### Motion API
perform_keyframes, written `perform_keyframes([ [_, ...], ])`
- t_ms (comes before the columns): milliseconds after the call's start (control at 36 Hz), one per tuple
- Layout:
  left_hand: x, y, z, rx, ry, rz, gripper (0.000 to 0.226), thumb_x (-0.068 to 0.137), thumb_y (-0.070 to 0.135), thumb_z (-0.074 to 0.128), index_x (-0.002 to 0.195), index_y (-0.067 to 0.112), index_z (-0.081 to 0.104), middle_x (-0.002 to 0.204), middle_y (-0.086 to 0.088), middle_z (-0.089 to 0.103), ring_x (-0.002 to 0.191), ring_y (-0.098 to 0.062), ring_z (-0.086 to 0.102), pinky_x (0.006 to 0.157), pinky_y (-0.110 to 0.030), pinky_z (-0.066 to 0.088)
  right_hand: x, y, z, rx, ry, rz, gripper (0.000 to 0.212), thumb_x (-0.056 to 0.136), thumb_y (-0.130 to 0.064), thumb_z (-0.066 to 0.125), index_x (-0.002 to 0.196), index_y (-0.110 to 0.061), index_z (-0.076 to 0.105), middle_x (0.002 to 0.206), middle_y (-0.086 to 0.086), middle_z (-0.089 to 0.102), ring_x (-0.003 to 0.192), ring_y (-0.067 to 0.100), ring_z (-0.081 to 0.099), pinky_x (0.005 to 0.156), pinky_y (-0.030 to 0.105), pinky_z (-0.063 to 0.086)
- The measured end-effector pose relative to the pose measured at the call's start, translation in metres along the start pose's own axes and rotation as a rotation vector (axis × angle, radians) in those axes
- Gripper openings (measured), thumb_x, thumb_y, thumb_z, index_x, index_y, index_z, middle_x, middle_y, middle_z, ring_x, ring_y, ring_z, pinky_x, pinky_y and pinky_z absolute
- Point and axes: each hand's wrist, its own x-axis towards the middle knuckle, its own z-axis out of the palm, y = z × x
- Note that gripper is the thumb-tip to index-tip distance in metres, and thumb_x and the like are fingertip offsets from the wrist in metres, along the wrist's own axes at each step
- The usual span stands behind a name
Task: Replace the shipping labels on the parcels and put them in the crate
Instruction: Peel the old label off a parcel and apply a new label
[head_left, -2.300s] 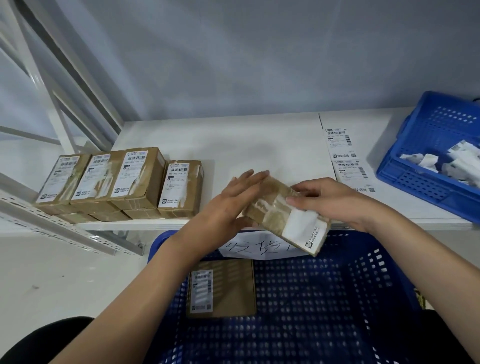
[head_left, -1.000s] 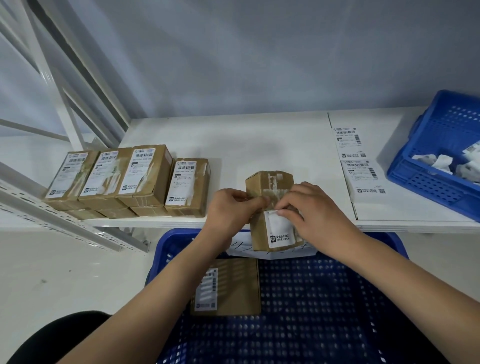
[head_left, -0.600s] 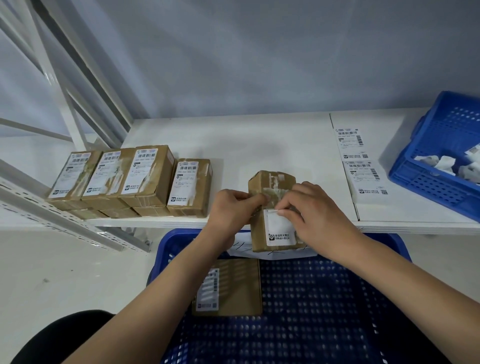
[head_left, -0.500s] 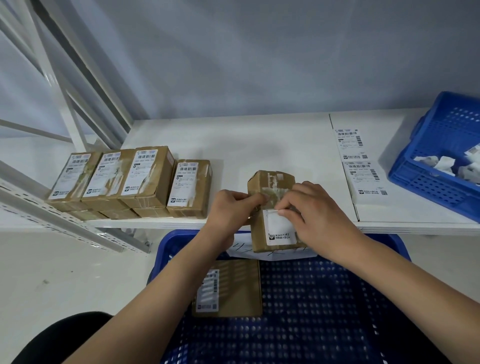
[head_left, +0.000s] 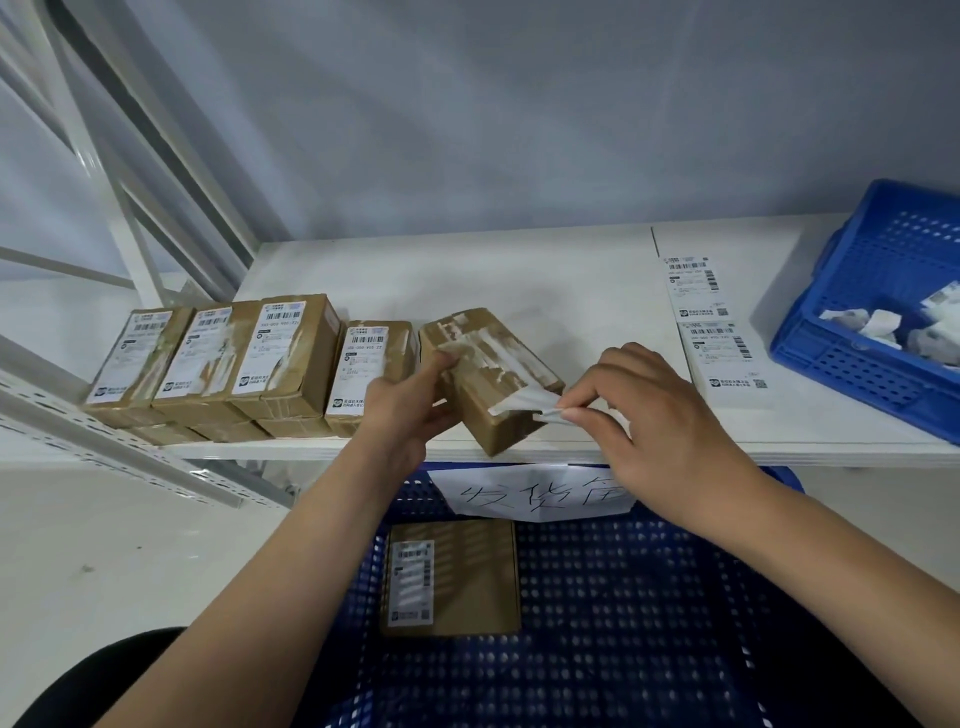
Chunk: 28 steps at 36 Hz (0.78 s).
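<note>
Peeling the old label (head_left: 524, 402) off a parcel (head_left: 491, 379) is the step we judge to be in hand. Our left hand (head_left: 410, 410) grips this parcel at its left side, fingers curled around it, and holds it tilted above the front edge of the white shelf (head_left: 519, 280). Our right hand (head_left: 644, 410) pinches the loose white strip of the label between thumb and fingers, while its other end is attached to the box. Next we probably need a steady pull so the strip comes off whole, then 1 of the 2 fresh labels (head_left: 711, 322) lying on the shelf at the right. 4 parcels (head_left: 249, 358) wait in a row at the left, and 1 labelled parcel (head_left: 449, 577) lies already in the blue crate (head_left: 649, 597) below.
</note>
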Motion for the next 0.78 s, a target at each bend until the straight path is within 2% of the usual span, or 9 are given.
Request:
perform_keyframes([
  [139,0.001,0.003,-0.004,-0.005,0.009,-0.001,0.055,0.086,0.025,0.081,0.125,-0.005,0.056,0.106,-0.019,0.074,0.086,-0.029,0.077,0.066,-0.036,0.064,-0.002,-0.005,-0.010,0.023,0.013,0.047,0.006,0.092,-0.015,0.064,0.087,-0.013,0.067,0.084,-0.014,0.052,0.083,-0.001,0.042,0.081,0.004,0.031],
  [222,0.002,0.010,-0.013,-0.078,0.101,0.004,0.045,0.087,0.023,0.080,0.113,-0.002,0.054,0.099,-0.018,0.072,0.069,-0.022,0.076,0.062,-0.039,0.063,-0.002,-0.009,-0.023,0.050,0.061,0.106,0.007,0.093,-0.007,0.064,0.088,-0.012,0.063,0.084,-0.010,0.053,0.083,0.002,0.046,0.076,0.007,0.035],
  [278,0.002,0.016,-0.019,-0.110,0.123,0.031,0.043,0.088,0.022,0.079,0.114,-0.005,0.057,0.087,-0.015,0.074,0.063,-0.021,0.075,0.055,-0.036,0.062,-0.001,-0.006,-0.035,0.044,0.105,0.121,0.004,0.093,-0.010,0.063,0.089,-0.012,0.064,0.085,-0.007,0.057,0.082,0.007,0.049,0.077,0.010,0.037],
  [333,-0.003,0.019,-0.018,-0.065,0.031,0.059,0.033,0.091,0.020,0.076,0.109,-0.004,0.061,0.079,-0.011,0.077,0.066,-0.020,0.076,0.058,-0.033,0.063,-0.002,0.002,-0.042,0.049,0.094,0.167,0.004,0.093,-0.013,0.065,0.092,-0.016,0.067,0.086,-0.011,0.060,0.085,0.009,0.052,0.077,0.009,0.037],
  [389,-0.005,0.014,-0.013,-0.019,-0.069,0.063,0.024,0.093,0.017,0.073,0.106,-0.001,0.063,0.093,-0.013,0.078,0.078,-0.024,0.078,0.069,-0.033,0.064,-0.003,0.010,-0.042,0.046,0.064,0.218,0.007,0.093,-0.014,0.068,0.093,-0.020,0.070,0.086,-0.013,0.062,0.085,0.009,0.055,0.076,0.007,0.037],
  [444,-0.005,0.009,-0.008,0.031,-0.116,0.071,0.026,0.093,0.015,0.072,0.112,-0.001,0.065,0.105,-0.016,0.077,0.088,-0.028,0.077,0.076,-0.035,0.064,-0.004,0.015,-0.041,0.049,0.081,0.270,0.008,0.092,-0.015,0.070,0.093,-0.022,0.073,0.082,-0.012,0.065,0.084,0.008,0.058,0.073,0.005,0.037],
  [583,-0.005,-0.007,0.002,0.123,-0.145,0.097,0.014,0.095,0.014,0.070,0.107,0.005,0.068,0.103,-0.013,0.078,0.093,-0.029,0.076,0.075,-0.034,0.064,-0.003,0.023,-0.042,0.109,0.105,0.400,0.010,0.091,-0.016,0.071,0.095,-0.025,0.074,0.087,-0.014,0.072,0.090,-0.003,0.064,0.084,0.006,0.045],
  [667,-0.001,-0.016,0.004,0.179,-0.130,0.089,0.023,0.093,0.015,0.073,0.107,-0.003,0.068,0.108,-0.016,0.075,0.099,-0.031,0.075,0.082,-0.037,0.063,-0.004,0.025,-0.042,0.121,0.095,0.430,0.012,0.091,-0.015,0.070,0.098,-0.023,0.076,0.091,-0.014,0.072,0.090,-0.003,0.066,0.088,0.009,0.049],
  [778,0.005,-0.025,0.009,0.229,-0.111,0.099,0.016,0.091,0.016,0.076,0.094,0.003,0.068,0.106,-0.015,0.075,0.098,-0.030,0.074,0.079,-0.034,0.062,-0.003,0.021,-0.042,0.166,0.093,0.439,0.015,0.091,-0.009,0.068,0.100,-0.017,0.076,0.095,-0.009,0.073,0.090,-0.001,0.065,0.083,0.004,0.046],
])
